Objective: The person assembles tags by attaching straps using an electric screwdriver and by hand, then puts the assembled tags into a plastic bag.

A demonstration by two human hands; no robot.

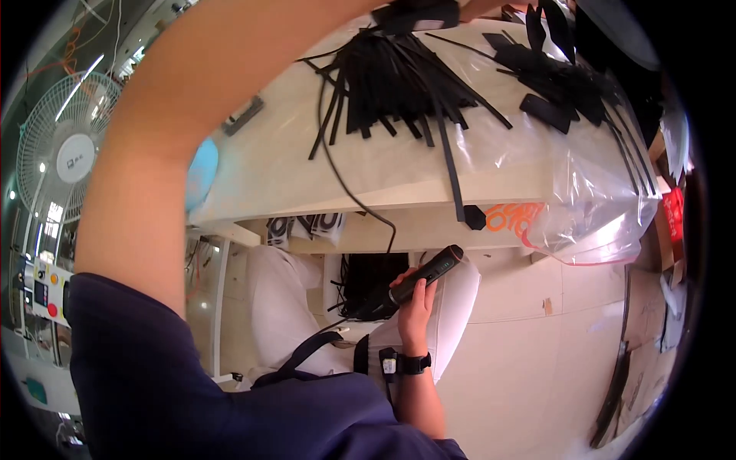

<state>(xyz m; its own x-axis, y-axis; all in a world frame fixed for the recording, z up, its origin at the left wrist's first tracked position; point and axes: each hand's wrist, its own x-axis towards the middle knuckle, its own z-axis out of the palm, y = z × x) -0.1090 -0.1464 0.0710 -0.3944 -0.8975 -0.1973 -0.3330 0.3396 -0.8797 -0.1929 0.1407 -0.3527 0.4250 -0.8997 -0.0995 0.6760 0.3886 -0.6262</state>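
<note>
My right hand (pixel 415 300), with a black watch on its wrist, is closed around a black cylindrical device (pixel 435 270) above my lap. The device points up and right, and a thin cable runs from its lower end. My left arm arches over the left side to the top edge. Only a sliver of my left hand (pixel 481 7) shows there, beside a black object (pixel 418 17); its fingers cannot be made out. Just below lies a fanned bundle of black strips (pixel 391 84) on the white table (pixel 268 172).
More black strips and pieces (pixel 563 80) lie at the right, beside a clear plastic bag (pixel 590 218). Orange shapes (pixel 512 218) sit near the table's front edge. Under it is a container of black material (pixel 372 280). A fan (pixel 74 157) stands left.
</note>
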